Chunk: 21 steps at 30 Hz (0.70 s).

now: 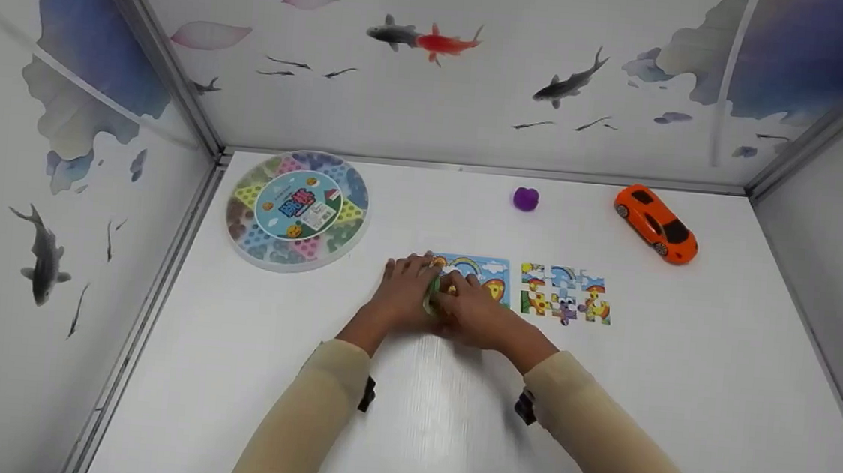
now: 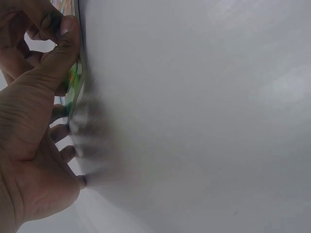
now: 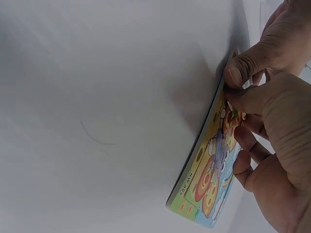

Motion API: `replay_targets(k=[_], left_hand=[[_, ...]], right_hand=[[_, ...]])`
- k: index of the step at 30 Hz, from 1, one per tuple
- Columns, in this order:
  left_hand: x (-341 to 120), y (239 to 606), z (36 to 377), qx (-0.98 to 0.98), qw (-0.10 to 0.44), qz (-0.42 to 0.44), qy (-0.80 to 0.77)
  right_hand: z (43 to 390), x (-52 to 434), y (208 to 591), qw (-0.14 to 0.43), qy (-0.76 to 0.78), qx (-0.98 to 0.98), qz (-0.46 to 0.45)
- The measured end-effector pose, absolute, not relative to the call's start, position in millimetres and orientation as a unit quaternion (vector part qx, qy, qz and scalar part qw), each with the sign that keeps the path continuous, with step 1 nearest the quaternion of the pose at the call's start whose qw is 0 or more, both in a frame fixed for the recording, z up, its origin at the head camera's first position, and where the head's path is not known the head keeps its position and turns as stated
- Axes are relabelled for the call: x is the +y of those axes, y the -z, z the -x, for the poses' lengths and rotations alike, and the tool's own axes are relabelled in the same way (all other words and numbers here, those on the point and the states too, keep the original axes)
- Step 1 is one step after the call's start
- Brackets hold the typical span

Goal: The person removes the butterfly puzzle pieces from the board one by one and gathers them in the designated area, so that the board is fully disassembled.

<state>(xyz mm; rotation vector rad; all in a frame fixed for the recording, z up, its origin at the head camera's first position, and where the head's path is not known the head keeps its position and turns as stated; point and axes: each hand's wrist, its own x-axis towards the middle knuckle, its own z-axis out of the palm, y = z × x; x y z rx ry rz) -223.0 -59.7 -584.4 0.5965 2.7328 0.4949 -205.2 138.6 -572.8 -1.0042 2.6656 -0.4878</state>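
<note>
A colourful puzzle board (image 1: 480, 275) lies flat at the table's middle; its printed face and edge also show in the right wrist view (image 3: 206, 182). Both hands meet at its left end. My left hand (image 1: 404, 289) pinches the puzzle board's edge (image 2: 77, 85), thumb (image 2: 63, 46) on the near side and fingers behind. My right hand (image 1: 473, 307) curls over the board, its thumb (image 3: 248, 99) and fingers pinching a small green puzzle piece (image 1: 431, 297) at that end. The piece is mostly hidden by the fingers.
Loose joined puzzle pieces (image 1: 566, 294) lie just right of the board. Farther back sit a purple ball (image 1: 525, 199) and an orange toy car (image 1: 656, 223); a round game tray (image 1: 297, 208) stands back left. Walls close the table (image 1: 681, 377) on three sides.
</note>
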Motion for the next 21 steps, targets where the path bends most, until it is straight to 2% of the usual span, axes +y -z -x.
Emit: replay_targets(k=[12, 21], left_hand=[[-58.2, 588.4, 224.8, 0.951, 0.148, -0.202, -0.182], [-59.3, 587.6, 224.1, 0.946, 0.155, -0.202, -0.199]], right_hand=[[205.9, 153.6, 574.3, 0.119, 0.181, 0.912, 0.349], [201.3, 183.2, 572.4, 0.079, 0.197, 0.918, 0.334]])
